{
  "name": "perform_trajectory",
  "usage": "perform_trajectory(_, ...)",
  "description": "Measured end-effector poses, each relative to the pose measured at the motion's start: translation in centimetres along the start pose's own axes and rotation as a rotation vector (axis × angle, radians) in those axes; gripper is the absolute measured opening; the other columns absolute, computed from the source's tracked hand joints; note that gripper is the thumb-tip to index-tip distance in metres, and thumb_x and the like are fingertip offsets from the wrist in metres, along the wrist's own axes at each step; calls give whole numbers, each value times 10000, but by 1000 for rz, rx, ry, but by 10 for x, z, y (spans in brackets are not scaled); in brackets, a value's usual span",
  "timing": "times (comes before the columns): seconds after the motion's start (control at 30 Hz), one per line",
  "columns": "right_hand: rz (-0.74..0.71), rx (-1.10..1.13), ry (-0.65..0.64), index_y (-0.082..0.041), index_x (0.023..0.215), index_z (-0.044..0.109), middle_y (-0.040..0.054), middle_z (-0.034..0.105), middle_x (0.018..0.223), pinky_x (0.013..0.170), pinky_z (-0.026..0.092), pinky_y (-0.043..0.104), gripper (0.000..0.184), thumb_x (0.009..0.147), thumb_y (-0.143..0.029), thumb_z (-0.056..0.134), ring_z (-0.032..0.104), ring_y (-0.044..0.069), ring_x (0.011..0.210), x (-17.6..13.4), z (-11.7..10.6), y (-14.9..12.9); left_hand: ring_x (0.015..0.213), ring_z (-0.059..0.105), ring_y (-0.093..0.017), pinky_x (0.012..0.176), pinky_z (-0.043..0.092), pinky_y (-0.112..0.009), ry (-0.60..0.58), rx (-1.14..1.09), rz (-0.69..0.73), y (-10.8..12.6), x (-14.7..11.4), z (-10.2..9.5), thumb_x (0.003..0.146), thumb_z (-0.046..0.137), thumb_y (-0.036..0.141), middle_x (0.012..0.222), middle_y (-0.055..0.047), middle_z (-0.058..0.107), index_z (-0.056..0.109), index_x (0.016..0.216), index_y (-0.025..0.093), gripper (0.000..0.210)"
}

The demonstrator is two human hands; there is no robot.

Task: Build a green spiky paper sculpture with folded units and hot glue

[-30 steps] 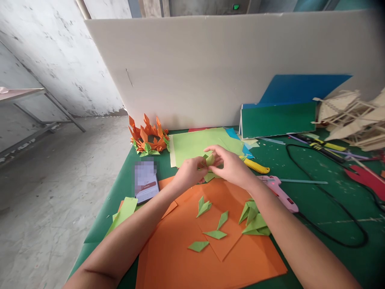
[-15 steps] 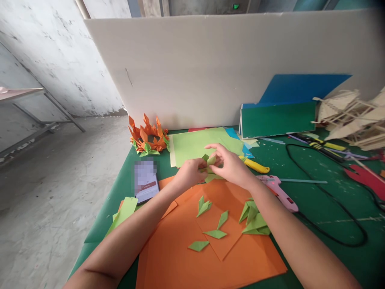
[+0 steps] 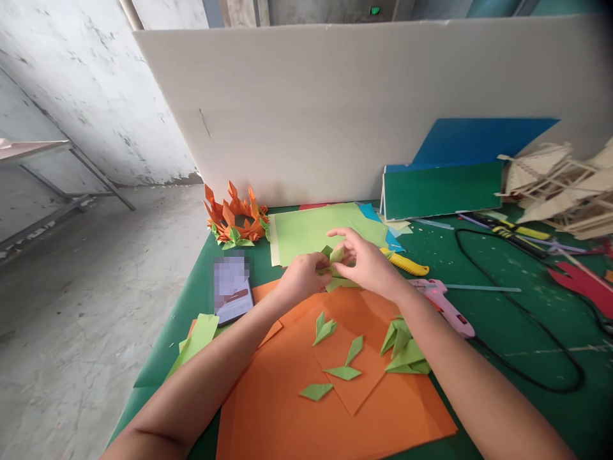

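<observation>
My left hand (image 3: 305,278) and my right hand (image 3: 364,263) meet over the back edge of the orange paper (image 3: 282,415). Between their fingertips they pinch a folded green paper piece (image 3: 337,255), partly hidden by the fingers. Both hands are closed on it. Below them lie several small green paper leaves (image 3: 342,372), one pair joined in a V. Beside my right forearm sits a larger cluster of folded green paper (image 3: 405,351).
An orange paper crown (image 3: 234,220) with green leaves stands at the back left, a phone (image 3: 233,291) before it. Green sheets (image 3: 316,227) lie behind my hands. To the right are a yellow cutter (image 3: 409,263), a pink glue gun (image 3: 445,306) and its black cable (image 3: 541,332).
</observation>
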State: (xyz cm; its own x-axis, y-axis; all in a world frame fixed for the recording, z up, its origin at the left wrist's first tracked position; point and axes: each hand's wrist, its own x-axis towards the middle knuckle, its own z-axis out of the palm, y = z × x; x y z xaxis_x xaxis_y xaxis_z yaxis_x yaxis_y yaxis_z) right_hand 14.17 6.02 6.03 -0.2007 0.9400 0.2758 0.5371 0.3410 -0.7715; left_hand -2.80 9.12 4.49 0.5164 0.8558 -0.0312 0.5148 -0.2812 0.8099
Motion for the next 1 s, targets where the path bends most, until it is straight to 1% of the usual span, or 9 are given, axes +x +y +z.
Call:
perform_trajectory(0.17, 1, -4, -6, -259, 1257, 453, -9, 648, 869, 775, 536, 282, 539, 754, -117, 586, 657, 148, 789, 0, 0, -2, 527, 639, -135, 452, 412, -192, 4, -7, 9, -3, 1, 2, 713, 502, 137, 604, 41, 567, 513, 724, 191, 56)
perform_trajectory(0.27, 3, -1, -7, -262, 1259, 449, -10, 650, 863, 771, 539, 284, 537, 758, -125, 585, 657, 151, 788, -1, 0, -2, 528, 639, -135, 450, 408, -191, 8, -9, 21, -4, 1, 3, 712, 503, 134, 596, 44, 564, 507, 731, 194, 64)
perform_trajectory(0.4, -1, -4, 1, -266, 1266, 443, -7, 652, 870, 781, 540, 295, 542, 761, -134, 589, 657, 154, 787, 0, 0, 0, 539, 640, -137, 464, 413, -193, 7, -3, 21, -3, 1, 2, 722, 529, 148, 579, 41, 583, 527, 751, 194, 55)
perform_trajectory(0.53, -5, 4, -9, -266, 1266, 442, -10, 649, 871, 782, 535, 291, 537, 765, -138, 586, 655, 153, 793, 0, 0, 1, 528, 629, -138, 463, 410, -199, 13, 11, 17, -3, 0, 1, 746, 525, 184, 552, 39, 577, 519, 723, 199, 28)
perform_trajectory(0.67, -8, -35, -21, -268, 1293, 430, -23, 646, 831, 752, 518, 282, 552, 777, -136, 574, 646, 156, 775, 0, 0, -1, 519, 611, -138, 442, 384, -199, 34, 29, 10, -3, 0, 2, 753, 526, 215, 543, 34, 581, 501, 691, 201, 68)
perform_trajectory(0.83, 18, -101, -33, -259, 1262, 434, -38, 642, 768, 692, 498, 274, 519, 777, -137, 571, 634, 160, 711, -2, -1, -4, 528, 591, -134, 435, 355, -194, 60, 81, 27, -1, 1, 2, 743, 522, 207, 535, 29, 575, 493, 656, 198, 92)
perform_trajectory(0.93, 17, -115, -22, -256, 1248, 420, -38, 646, 770, 679, 493, 272, 507, 777, -145, 572, 635, 164, 702, -1, -1, -4, 527, 589, -133, 437, 364, -196, 49, 77, 37, 0, 1, 0, 742, 520, 211, 550, 26, 588, 510, 676, 198, 68)
perform_trajectory(1.0, 25, -121, -10, -253, 1245, 416, -35, 649, 773, 668, 492, 271, 504, 777, -151, 573, 636, 166, 699, -1, -1, -3, 534, 603, -140, 438, 380, -198, 25, 52, 19, 1, 0, -1, 750, 526, 235, 557, 22, 596, 537, 715, 199, 52)
